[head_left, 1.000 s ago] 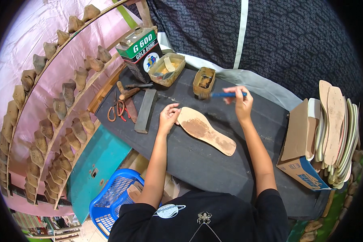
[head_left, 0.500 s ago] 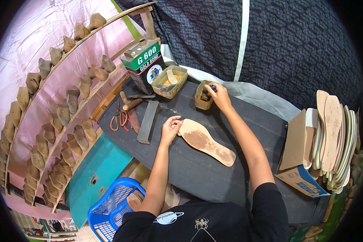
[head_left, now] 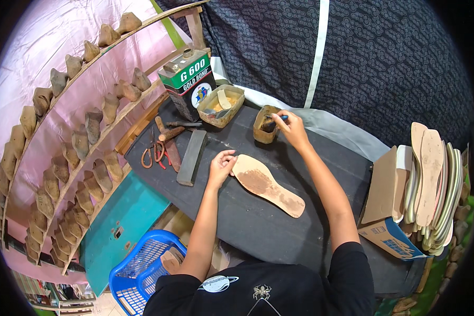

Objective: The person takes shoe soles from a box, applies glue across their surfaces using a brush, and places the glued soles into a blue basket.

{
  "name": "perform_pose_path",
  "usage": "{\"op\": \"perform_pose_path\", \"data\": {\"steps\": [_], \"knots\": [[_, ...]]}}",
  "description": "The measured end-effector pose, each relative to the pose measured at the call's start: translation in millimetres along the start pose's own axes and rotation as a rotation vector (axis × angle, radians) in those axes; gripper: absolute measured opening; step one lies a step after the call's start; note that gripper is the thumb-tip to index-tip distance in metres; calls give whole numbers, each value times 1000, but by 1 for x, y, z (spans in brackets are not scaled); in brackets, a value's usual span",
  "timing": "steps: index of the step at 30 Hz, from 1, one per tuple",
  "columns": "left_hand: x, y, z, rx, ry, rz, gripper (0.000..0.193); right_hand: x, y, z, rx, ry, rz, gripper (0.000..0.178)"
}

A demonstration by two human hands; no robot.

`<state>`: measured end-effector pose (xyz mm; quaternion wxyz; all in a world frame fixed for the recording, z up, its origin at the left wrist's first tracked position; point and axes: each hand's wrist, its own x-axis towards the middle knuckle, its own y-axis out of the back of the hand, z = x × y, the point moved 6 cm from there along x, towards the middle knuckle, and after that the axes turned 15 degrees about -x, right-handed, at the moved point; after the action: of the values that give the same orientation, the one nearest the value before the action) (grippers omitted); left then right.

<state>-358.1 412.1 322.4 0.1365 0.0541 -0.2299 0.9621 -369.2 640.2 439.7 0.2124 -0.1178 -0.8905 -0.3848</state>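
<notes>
A tan shoe insole (head_left: 279,195) lies over the dark worktable, its wide end marked by a brown, wet-looking patch. My left hand (head_left: 222,167) pinches that wide end at its left edge. Above and to the right, my right hand (head_left: 292,128) grips a brush (head_left: 271,125) by its blue handle, fingers closed round it. The dark bristles are down inside a small brown-stained tub (head_left: 264,138). What the tub holds is mostly hidden by the brush and the tub's wall.
Left of the tub stand an open container (head_left: 231,117) with yellowish contents and a green-black can (head_left: 187,84). A grey block (head_left: 193,158), scissors (head_left: 154,152) and a hammer (head_left: 168,131) lie nearby. At right is a cardboard box (head_left: 379,195) of insoles; shoe lasts (head_left: 92,131) fill racks at left.
My right hand has shifted slightly right and down, and the brush now tilts so its dark bristles show in the tub. My left hand stays on the insole.
</notes>
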Motion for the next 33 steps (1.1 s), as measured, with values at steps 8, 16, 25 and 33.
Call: {"op": "perform_pose_path", "data": {"steps": [8, 16, 25, 33], "knots": [[-1, 1, -1, 2, -13, -1, 29, -23, 19, 8, 356, 39, 285, 24], [-1, 4, -3, -2, -8, 2, 27, -71, 29, 30, 851, -263, 460, 36], [2, 2, -3, 24, -29, 3, 25, -115, 22, 6, 701, -135, 210, 31], [1, 2, -5, 30, -34, 5, 24, -120, 15, -19, 570, 44, 107, 24]]}}
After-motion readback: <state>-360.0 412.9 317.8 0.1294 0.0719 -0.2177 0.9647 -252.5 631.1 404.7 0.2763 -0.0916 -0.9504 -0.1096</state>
